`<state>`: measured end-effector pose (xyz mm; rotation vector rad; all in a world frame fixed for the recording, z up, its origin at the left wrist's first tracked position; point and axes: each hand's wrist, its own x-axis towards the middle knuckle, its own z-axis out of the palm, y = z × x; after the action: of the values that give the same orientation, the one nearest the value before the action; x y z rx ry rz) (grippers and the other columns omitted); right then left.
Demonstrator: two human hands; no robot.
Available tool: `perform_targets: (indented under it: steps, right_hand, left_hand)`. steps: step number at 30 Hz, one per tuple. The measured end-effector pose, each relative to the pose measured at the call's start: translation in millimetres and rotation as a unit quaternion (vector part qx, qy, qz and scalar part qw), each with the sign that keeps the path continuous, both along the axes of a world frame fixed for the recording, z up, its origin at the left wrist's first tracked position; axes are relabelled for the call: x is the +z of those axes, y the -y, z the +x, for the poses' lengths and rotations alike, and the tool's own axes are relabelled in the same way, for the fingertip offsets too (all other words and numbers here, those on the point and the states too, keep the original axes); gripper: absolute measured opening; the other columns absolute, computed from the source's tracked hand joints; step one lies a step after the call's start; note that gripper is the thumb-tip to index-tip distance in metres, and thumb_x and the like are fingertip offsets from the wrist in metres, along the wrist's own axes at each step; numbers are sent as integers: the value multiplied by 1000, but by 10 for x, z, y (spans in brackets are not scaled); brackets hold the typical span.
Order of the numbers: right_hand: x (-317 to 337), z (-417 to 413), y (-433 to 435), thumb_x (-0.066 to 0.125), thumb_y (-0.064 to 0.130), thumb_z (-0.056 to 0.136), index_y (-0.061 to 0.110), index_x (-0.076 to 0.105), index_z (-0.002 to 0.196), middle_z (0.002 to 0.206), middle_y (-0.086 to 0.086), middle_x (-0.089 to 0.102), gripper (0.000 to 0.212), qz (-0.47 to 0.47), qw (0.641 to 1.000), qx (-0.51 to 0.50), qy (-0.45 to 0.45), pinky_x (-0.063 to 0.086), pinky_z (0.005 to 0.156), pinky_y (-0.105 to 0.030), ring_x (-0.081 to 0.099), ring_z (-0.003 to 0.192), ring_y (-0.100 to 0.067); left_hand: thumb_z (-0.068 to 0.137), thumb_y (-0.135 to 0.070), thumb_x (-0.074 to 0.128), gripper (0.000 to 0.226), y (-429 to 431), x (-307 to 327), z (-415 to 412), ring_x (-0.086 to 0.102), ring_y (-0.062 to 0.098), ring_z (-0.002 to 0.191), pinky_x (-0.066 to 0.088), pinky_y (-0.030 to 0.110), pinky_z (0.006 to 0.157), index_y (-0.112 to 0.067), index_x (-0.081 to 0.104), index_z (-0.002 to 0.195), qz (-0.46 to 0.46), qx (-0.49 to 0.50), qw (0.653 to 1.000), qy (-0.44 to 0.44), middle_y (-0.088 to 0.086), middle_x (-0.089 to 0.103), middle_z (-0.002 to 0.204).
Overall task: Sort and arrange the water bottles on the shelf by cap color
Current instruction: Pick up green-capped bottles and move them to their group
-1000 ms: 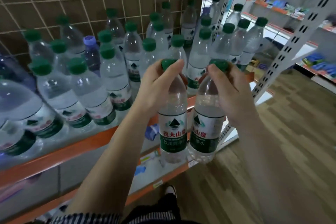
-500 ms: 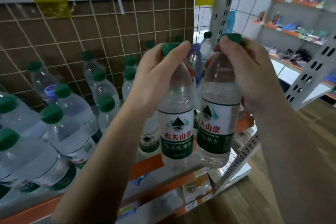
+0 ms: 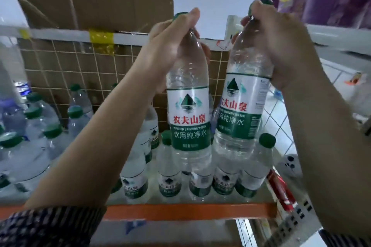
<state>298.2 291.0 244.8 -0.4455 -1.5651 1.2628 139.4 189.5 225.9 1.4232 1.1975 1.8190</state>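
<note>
Bottle pair held above the shelf.
Left hand gripped the left bottle, right hand the right bottle, each at the neck, clear of the standing green-capped row beyond, probably for placement among matching caps.

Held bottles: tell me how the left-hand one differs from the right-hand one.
The left bottle hangs nearly upright; the right bottle leans, its top to the right. The left bottle's label faces the camera squarely; the right bottle's is turned partly aside. The right bottle sits higher in the picture than the left bottle. Shared: green caps, the same white-and-green label, clear water, each gripped near the neck, by the left hand and the right hand.
</note>
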Motion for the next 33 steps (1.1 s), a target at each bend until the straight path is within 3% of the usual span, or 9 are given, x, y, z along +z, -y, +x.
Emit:
perform_targets:
  steps: [3, 10, 13, 17, 20, 23, 26, 29, 33]
  right_hand:
    - [166, -22, -166, 59, 25, 93, 10, 63, 81, 58, 2, 66, 20, 30, 999, -24, -16, 54, 54, -27, 67, 58, -16]
    - [233, -210, -499, 56, 28, 96, 15, 60, 81, 61, 8, 64, 20, 122, 985, -113, -38, 49, 50, -17, 65, 55, -4]
    - [32, -313, -672, 52, 37, 97, 15, 63, 84, 62, 11, 68, 27, 161, 976, -133, 53, 47, 53, -13, 65, 58, -4]
    - [-291, -317, -932, 54, 46, 93, 17, 66, 100, 85, 6, 72, 32, 134, 964, -117, 195, 52, 67, -30, 68, 77, -9]
    - [-469, -288, -1051, 59, 39, 93, 6, 64, 87, 71, -4, 59, 34, 185, 928, -54, 318, 43, 66, -33, 56, 64, -16]
    - [-658, -247, -1109, 66, 39, 89, 12, 63, 79, 66, -2, 56, 29, 200, 890, -31, 408, 42, 61, -32, 53, 60, -17]
    - [-815, -246, -1138, 73, 31, 86, 14, 65, 80, 70, -6, 59, 19, 179, 859, 6, 479, 50, 61, -36, 58, 63, -19]
    - [-964, -264, -1137, 75, 24, 84, 12, 65, 88, 85, -12, 65, 16, 165, 828, 25, 536, 58, 65, -38, 67, 76, -26]
    - [-1099, -268, -1154, 77, 22, 82, 12, 64, 91, 93, -12, 67, 18, 115, 820, 57, 557, 61, 64, -30, 70, 82, -25]
  left_hand:
    - [99, -33, 53, 29, -154, 206, -39, 69, 28, 70, 57, 32, 62, -8, 57, 86, 15, 48, 999, 0, 18, 70, 81]
    - [100, -29, 53, 28, -517, 473, -252, 68, 23, 69, 59, 36, 63, -2, 53, 91, 66, 89, 994, -14, 25, 56, 89]
    - [100, -29, 53, 25, -642, 432, -382, 71, 28, 81, 59, 42, 74, -11, 53, 83, 66, 105, 992, -37, 23, 58, 87]
    - [101, -32, 51, 24, -764, 195, -554, 67, 14, 72, 57, 33, 77, -8, 54, 99, 25, 118, 987, -104, 4, 66, 80]
    - [99, -41, 48, 30, -795, -53, -654, 67, 10, 80, 55, 22, 73, -14, 56, 108, -49, 133, 973, -179, -1, 69, 90]
    - [98, -48, 45, 33, -812, -352, -745, 62, 10, 83, 47, 23, 69, -19, 59, 107, -128, 128, 950, -255, -3, 66, 94]
    - [97, -47, 48, 28, -818, -657, -846, 61, 7, 81, 47, 27, 73, -23, 58, 107, -195, 85, 929, -303, -2, 65, 93]
    - [96, -44, 52, 23, -820, -913, -936, 49, -7, 57, 40, 22, 65, -23, 58, 103, -235, 45, 903, -356, -5, 57, 80]
    - [94, -44, 56, 17, -854, -1142, -951, 49, -3, 60, 42, 25, 68, -27, 58, 96, -251, 1, 894, -371, -7, 56, 77]
